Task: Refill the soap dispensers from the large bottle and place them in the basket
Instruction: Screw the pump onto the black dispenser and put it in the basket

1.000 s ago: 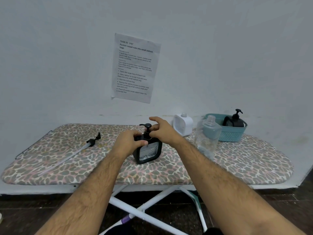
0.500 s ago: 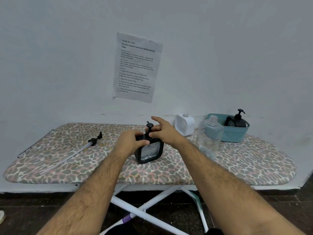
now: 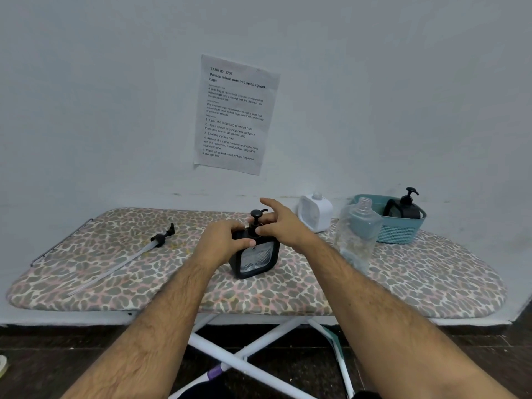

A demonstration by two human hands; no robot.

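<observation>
A square black soap dispenser (image 3: 257,259) stands upright at the middle of the ironing board (image 3: 417,283). My left hand (image 3: 223,239) grips its top left shoulder. My right hand (image 3: 280,223) pinches the neck of its black pump (image 3: 255,216), index finger lifted. To the right stands the large clear bottle (image 3: 357,237), uncapped. Behind it a teal basket (image 3: 398,233) holds another black dispenser (image 3: 404,207). A white dispenser (image 3: 315,213) without a pump stands at the back by the wall.
A loose black pump with a long clear tube (image 3: 123,259) lies on the left part of the board. A printed sheet (image 3: 234,115) is taped to the wall. The board's white legs (image 3: 259,349) cross below over a dark floor.
My right hand's fingers have shifted a little around the pump's neck, and the pump's spout now points to the right. The left hand keeps its grip on the dispenser.
</observation>
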